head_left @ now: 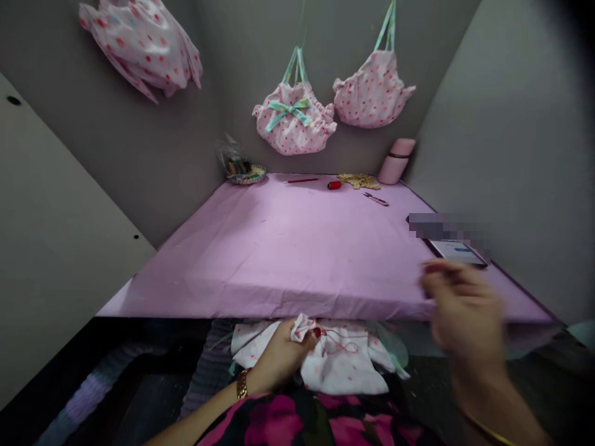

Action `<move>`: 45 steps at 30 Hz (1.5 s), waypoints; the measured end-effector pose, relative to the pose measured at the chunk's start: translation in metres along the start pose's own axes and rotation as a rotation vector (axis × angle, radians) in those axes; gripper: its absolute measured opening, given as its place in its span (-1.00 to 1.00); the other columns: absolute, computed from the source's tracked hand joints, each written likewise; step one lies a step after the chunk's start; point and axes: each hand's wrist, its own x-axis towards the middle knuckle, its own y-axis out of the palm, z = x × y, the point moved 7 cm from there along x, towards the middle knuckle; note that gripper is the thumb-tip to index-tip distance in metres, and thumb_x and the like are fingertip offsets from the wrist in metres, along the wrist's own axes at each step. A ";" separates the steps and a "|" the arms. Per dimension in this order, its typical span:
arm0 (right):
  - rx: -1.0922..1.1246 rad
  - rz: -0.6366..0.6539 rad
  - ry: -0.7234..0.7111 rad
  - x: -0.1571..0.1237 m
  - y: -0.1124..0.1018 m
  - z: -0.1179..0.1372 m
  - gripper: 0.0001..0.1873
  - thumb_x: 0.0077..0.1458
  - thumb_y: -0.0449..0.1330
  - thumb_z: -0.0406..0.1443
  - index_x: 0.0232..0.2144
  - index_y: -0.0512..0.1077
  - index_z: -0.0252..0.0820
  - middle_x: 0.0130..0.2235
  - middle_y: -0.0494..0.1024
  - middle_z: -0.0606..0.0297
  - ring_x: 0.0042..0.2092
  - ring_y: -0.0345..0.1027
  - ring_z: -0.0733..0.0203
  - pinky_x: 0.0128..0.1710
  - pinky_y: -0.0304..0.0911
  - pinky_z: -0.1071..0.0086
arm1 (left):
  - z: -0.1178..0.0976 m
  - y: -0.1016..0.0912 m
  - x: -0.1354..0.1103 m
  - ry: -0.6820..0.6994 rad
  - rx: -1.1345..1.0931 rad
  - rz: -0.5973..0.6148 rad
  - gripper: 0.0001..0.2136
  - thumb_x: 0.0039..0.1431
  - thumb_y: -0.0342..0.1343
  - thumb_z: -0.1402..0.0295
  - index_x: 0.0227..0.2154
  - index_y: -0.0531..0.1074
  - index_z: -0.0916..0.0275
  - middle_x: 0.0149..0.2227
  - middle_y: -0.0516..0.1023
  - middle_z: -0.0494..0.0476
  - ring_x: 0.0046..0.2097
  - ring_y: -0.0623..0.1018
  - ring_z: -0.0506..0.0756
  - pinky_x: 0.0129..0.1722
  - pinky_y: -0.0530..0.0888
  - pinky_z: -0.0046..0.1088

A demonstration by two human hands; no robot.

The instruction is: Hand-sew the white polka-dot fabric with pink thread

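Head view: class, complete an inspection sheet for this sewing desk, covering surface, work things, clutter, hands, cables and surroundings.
Surface: lilac cloth-covered table, bare in the middle.
Work things: white pink-dotted fabric piece below the table's front edge, a loose red thread lying on it.
Clutter: at the back, round tray of small bits, red pencil, red thread spool, pile of tan wooden pieces, small snips, pink flask; lit phone at the right edge.
Hands: left hand pinches the fabric; right hand raised, blurred, grip unclear.
Cables: nothing seen.
Surroundings: grey walls; pink dotted fabric bags hang above.
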 end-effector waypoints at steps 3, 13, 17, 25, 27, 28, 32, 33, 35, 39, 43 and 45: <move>0.006 0.482 0.111 -0.029 0.063 -0.015 -0.79 -0.02 0.17 -0.18 -0.38 0.48 -0.19 -0.39 0.50 0.24 -0.35 0.35 0.20 -0.38 0.23 0.42 | -0.002 0.001 0.000 0.019 -0.042 0.017 -0.83 -0.02 0.05 0.28 -0.57 0.27 0.26 -0.54 0.27 -0.04 -0.47 0.24 -0.02 -0.43 0.20 -0.53; 0.221 0.738 0.346 -0.071 0.094 -0.036 -0.79 0.01 0.17 -0.21 -0.52 0.41 -0.25 -0.56 0.34 0.39 -0.51 0.16 0.39 -0.52 0.07 0.53 | -0.003 0.004 0.000 0.032 -0.070 0.056 -0.87 -0.01 0.04 0.32 -0.55 0.29 0.27 -0.53 0.29 -0.03 -0.47 0.26 -0.02 -0.42 0.22 -0.53; 0.448 0.443 0.498 -0.045 0.071 -0.036 -0.80 -0.15 0.29 -0.23 -0.54 0.38 -0.24 -0.62 0.26 0.45 -0.61 0.04 0.45 -0.64 -0.02 0.56 | -0.007 0.001 -0.001 0.045 0.023 0.033 -0.86 -0.01 0.04 0.31 -0.56 0.28 0.26 -0.52 0.29 -0.02 -0.45 0.26 -0.01 -0.41 0.22 -0.52; 0.729 -0.085 0.378 0.029 -0.008 -0.013 -0.88 -0.15 0.25 -0.36 -0.57 0.34 -0.20 -0.65 0.11 0.51 -0.67 -0.17 0.49 -0.68 -0.09 0.52 | -0.007 0.001 0.000 0.029 0.049 0.031 -0.84 0.00 0.02 0.32 -0.59 0.23 0.24 -0.56 0.22 -0.04 -0.49 0.21 -0.02 -0.46 0.19 -0.52; 0.747 -0.205 0.336 0.040 -0.027 -0.010 -0.86 -0.03 0.15 -0.41 -0.59 0.33 -0.19 -0.65 0.06 0.50 -0.67 -0.22 0.46 -0.68 -0.08 0.48 | -0.007 0.001 0.001 0.026 0.049 0.025 -0.84 0.00 0.02 0.34 -0.61 0.22 0.24 -0.57 0.22 -0.04 -0.49 0.20 -0.02 -0.48 0.18 -0.52; 0.749 -0.254 0.319 0.043 -0.036 -0.008 -0.82 0.00 0.10 -0.43 -0.60 0.33 -0.19 -0.65 0.04 0.49 -0.67 -0.25 0.45 -0.68 -0.09 0.47 | -0.007 0.000 0.001 0.025 0.052 0.018 -0.84 0.00 0.02 0.35 -0.62 0.22 0.24 -0.57 0.21 -0.04 -0.50 0.20 -0.03 -0.49 0.18 -0.52; 0.676 -0.349 0.177 0.047 -0.057 0.004 -0.78 0.04 0.08 -0.43 -0.60 0.34 -0.13 -0.62 0.01 0.46 -0.64 -0.29 0.38 -0.64 -0.12 0.40 | -0.006 -0.001 0.000 0.023 0.047 -0.006 -0.84 -0.01 0.03 0.35 -0.62 0.22 0.23 -0.58 0.22 -0.05 -0.50 0.20 -0.03 -0.49 0.18 -0.53; 0.625 -0.361 0.105 0.047 -0.061 0.009 -0.80 0.03 0.11 -0.42 -0.58 0.35 -0.09 -0.60 0.03 0.44 -0.63 -0.27 0.37 -0.61 -0.11 0.38 | -0.005 -0.001 0.000 0.021 0.041 -0.005 -0.83 -0.01 0.03 0.33 -0.62 0.22 0.24 -0.58 0.22 -0.05 -0.50 0.21 -0.03 -0.49 0.18 -0.53; 0.515 -0.377 -0.022 0.046 -0.065 0.016 -0.84 0.00 0.15 -0.39 -0.55 0.37 -0.03 -0.58 0.06 0.43 -0.60 -0.20 0.34 -0.57 -0.09 0.35 | -0.005 0.000 -0.001 0.020 0.033 0.002 -0.82 0.00 0.03 0.30 -0.61 0.24 0.24 -0.57 0.24 -0.05 -0.50 0.22 -0.03 -0.48 0.18 -0.53; 0.030 -0.328 -0.101 0.041 -0.053 0.017 -0.89 -0.06 0.21 -0.30 -0.38 0.42 -0.03 -0.53 0.22 0.40 -0.55 0.01 0.30 -0.54 -0.05 0.36 | -0.008 0.000 -0.001 0.027 0.012 0.016 -0.82 0.00 0.04 0.28 -0.58 0.28 0.27 -0.56 0.27 -0.05 -0.48 0.24 -0.03 -0.45 0.20 -0.53; -0.155 0.120 -0.061 0.013 0.006 0.001 -0.80 -0.03 0.16 -0.21 -0.29 0.42 -0.10 -0.44 0.39 0.33 -0.44 0.23 0.24 -0.49 0.12 0.39 | -0.012 0.001 -0.002 0.043 -0.031 0.032 -0.79 0.00 0.05 0.24 -0.57 0.30 0.28 -0.54 0.28 -0.04 -0.46 0.25 -0.02 -0.43 0.20 -0.54; -0.077 0.505 0.028 -0.021 0.050 -0.009 -0.84 -0.01 0.14 -0.20 -0.42 0.45 -0.16 -0.44 0.46 0.28 -0.39 0.31 0.21 -0.43 0.19 0.41 | -0.012 0.002 -0.002 0.045 -0.055 0.043 -0.77 -0.01 0.06 0.20 -0.56 0.30 0.29 -0.54 0.29 -0.03 -0.46 0.26 -0.02 -0.43 0.21 -0.53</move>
